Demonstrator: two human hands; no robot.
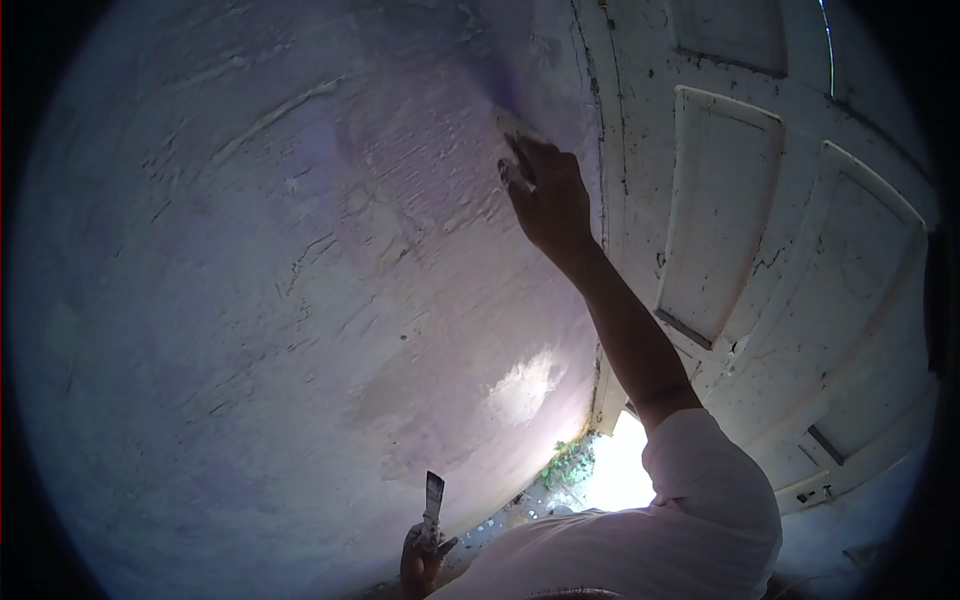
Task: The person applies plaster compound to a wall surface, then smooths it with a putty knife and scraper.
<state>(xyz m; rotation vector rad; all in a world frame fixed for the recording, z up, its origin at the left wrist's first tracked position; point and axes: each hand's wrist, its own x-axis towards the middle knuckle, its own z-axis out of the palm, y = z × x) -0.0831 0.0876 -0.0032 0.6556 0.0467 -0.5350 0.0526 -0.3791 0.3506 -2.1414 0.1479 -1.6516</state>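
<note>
My right hand (548, 200) is raised near the top of the rough, pale plastered wall (330, 300), close to the door frame. Its fingers are closed around a scraper (518, 135), whose pale edge lies at the wall surface; shadow hides part of it. Low in the view, my left hand (424, 560) grips a narrow putty knife (433, 498) by its stained handle, blade pointing up, in front of the wall. Ridges and scratches mark the plaster, and a bright patch of light (522, 388) falls on its lower part.
A panelled, pale door (725, 200) with dark cracks and stains fills the right side, its frame beside the wall. Green plants (568, 463) and a bright opening (618, 465) show below, near my sleeve (710, 460). A dark bolt (826, 445) sits on the door.
</note>
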